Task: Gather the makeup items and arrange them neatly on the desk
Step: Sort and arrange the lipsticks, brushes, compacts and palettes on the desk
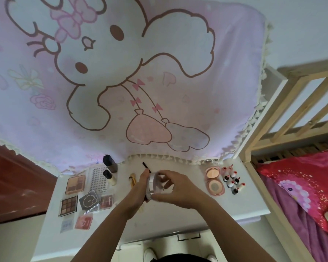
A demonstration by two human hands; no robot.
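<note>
Palettes (75,184), a lash sheet (97,176), a dark card (89,202) and flat packets (83,222) fill the left part of the white desk (178,214), running close to its left edge. A black bottle (110,163) and a pale bottle (111,177) sit at the back, just under the tasselled hem of the pink rabbit cloth (121,72), which hangs over the desk's rear edge. A brush (132,179) and a black pencil (146,165) lie just behind the hands. The jar (153,184) is held tilted over the middle of the desk, between both hands. The left hand (139,188) curls around its left side, and the right hand (175,188) wraps its fingers over the top and right side. Whether the lid is loose I cannot tell. To the right, an open pink compact (214,179) lies well apart from the hands, with a cluster of small vials (232,179) just beside it, near the right edge. Bare surface shows between the right hand and the compact, and across the front strip of the desk on the right of the forearms. A wooden bed frame (292,91) with red bedding (301,176) stands hard against the desk's right edge.
</note>
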